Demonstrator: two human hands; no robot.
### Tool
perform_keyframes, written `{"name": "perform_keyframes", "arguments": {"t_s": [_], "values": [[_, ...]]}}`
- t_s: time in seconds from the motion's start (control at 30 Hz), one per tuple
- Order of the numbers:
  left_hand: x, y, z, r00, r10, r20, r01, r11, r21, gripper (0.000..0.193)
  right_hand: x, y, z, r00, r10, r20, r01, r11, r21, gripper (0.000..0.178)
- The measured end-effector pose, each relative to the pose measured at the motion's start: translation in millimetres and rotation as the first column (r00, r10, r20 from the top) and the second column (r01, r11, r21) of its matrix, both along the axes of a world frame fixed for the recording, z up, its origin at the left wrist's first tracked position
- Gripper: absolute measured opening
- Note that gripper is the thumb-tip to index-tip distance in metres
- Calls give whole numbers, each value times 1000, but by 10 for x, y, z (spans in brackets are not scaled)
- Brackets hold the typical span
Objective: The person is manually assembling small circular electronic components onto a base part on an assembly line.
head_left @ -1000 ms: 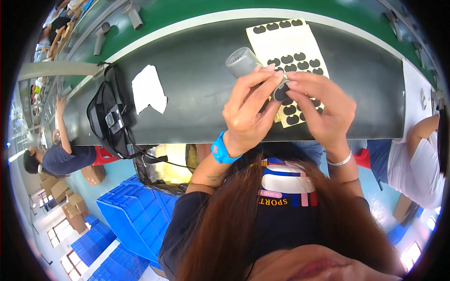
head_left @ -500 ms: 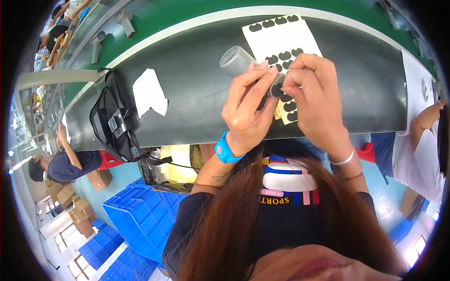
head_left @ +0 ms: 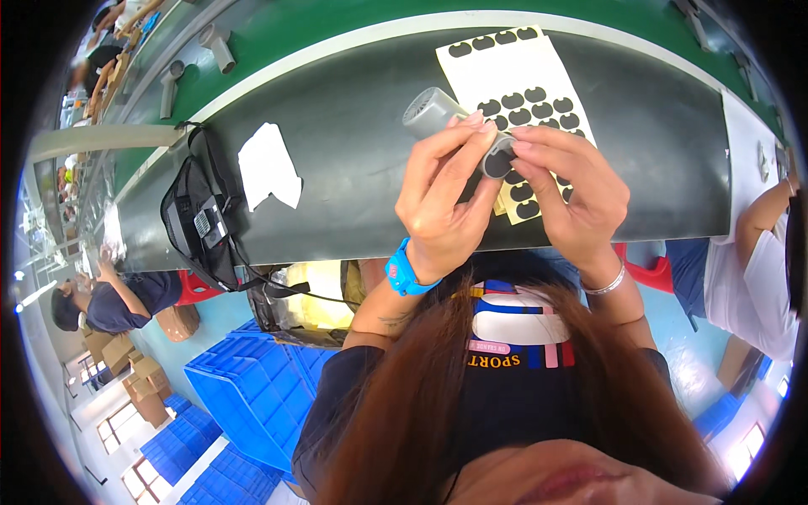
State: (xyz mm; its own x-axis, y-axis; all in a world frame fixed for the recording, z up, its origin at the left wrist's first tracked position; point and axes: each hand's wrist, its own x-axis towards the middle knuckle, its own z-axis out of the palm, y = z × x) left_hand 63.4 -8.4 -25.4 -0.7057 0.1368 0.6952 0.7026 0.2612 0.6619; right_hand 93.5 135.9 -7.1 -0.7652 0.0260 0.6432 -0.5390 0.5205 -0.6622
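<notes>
My left hand (head_left: pixel 446 195) is closed round the handle of a grey hair-dryer-shaped housing (head_left: pixel 431 111). The housing's round head, with a slotted grille, points up and left beyond my fingers. On the round end of the handle, facing me, lies a black sticker (head_left: pixel 498 162). My right hand (head_left: pixel 581 189) has thumb and fingertips pinched at that sticker's right edge. Beneath and behind both hands is a cream sheet (head_left: pixel 497 69) with several rows of black stickers of rounded shape. My fingers hide part of the sheet and most of the handle.
A dark work table (head_left: pixel 353 168) runs across, with a green conveyor (head_left: pixel 295 34) beyond it carrying more grey housings (head_left: pixel 217 49). White paper (head_left: pixel 269 167) and a black mesh bag (head_left: pixel 202 210) lie left. Blue crates (head_left: pixel 252 387) stand below left. Co-workers sit on either side.
My right hand has turned and lowered, its fingers moving to the sticker's right edge. More of the black sticker on the handle end now shows. My left hand barely moved.
</notes>
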Motion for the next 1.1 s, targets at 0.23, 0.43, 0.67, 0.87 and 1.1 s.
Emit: {"name": "perform_keyframes", "arguments": {"t_s": [0.23, 0.43, 0.67, 0.87, 1.1], "values": [[25, 40, -35, 1000, -5, -7, 5, 1000, 4, 43, 17, -47, 135, 980, -58, 192, 67, 997, -43, 10], [6, 89, -31, 1000, 19, -20, -19, 1000, 4, 42, 121, -79, 190, 981, -177, 82, 155, 963, 219, 11], [8, 59, -28, 1000, 14, -22, -14, 1000, 9, 42, 162, -54, 143, 990, -115, 82, 98, 977, 188, 23], [9, 63, -43, 1000, 16, -24, -16, 1000, 11, 41, 101, -94, 103, 991, -134, 13, 134, 991, 14, 58], [-12, 46, -28, 1000, 31, -1, -31, 999, 16, 41, 45, -100, 35, 987, -128, -92, 116, 984, -133, 56]]}}
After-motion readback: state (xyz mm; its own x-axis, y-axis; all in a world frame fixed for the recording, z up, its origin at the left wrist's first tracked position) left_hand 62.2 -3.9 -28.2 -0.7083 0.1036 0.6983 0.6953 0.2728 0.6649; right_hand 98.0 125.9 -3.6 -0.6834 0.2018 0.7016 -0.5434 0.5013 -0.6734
